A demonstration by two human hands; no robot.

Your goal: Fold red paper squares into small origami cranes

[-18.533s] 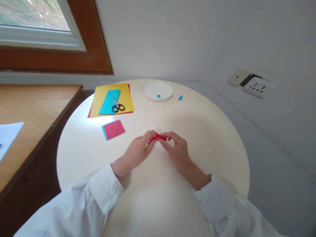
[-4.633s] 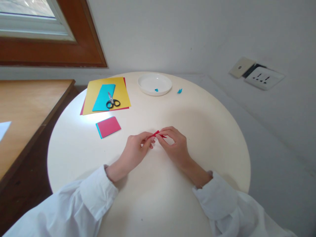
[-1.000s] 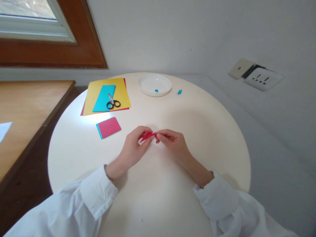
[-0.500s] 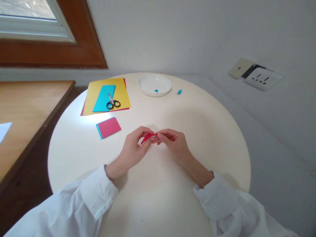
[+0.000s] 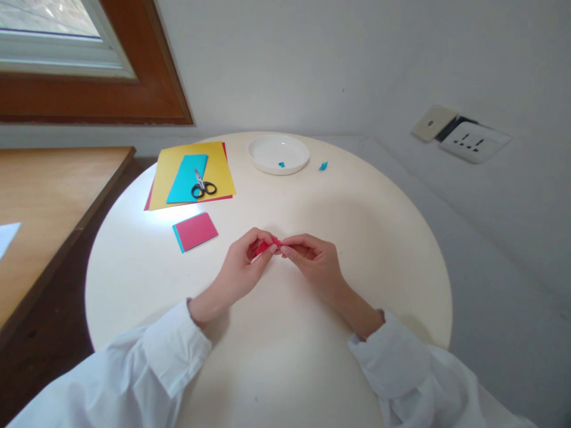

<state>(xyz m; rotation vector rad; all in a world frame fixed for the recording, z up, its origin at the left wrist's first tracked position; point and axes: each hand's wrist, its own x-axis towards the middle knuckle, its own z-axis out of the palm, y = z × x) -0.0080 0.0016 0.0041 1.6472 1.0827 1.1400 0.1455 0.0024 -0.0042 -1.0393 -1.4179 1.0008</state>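
A small folded red paper [image 5: 262, 247] is held just above the middle of the round white table [image 5: 276, 368]. My left hand [image 5: 245, 258] is closed around its left part, with thumb and fingers pinching it. The fingertips of my right hand [image 5: 316, 255] pinch its right end, close against the left fingertips. Part of the folded paper is hidden behind the fingers, so its full shape cannot be made out.
Scissors [image 5: 204, 188] lie on blue paper [image 5: 185, 178] over yellow paper [image 5: 225, 178]. A stack of smaller red and blue sheets [image 5: 196, 230] is nearer. A white plate [image 5: 263, 163] holds a blue folded piece [image 5: 281, 164]; another blue folded piece [image 5: 323, 166] lies to its right.
The fingers have shifted slightly on the red paper, and its left point now sits further inside my left hand. My right thumb has moved slightly left toward the left fingertips.
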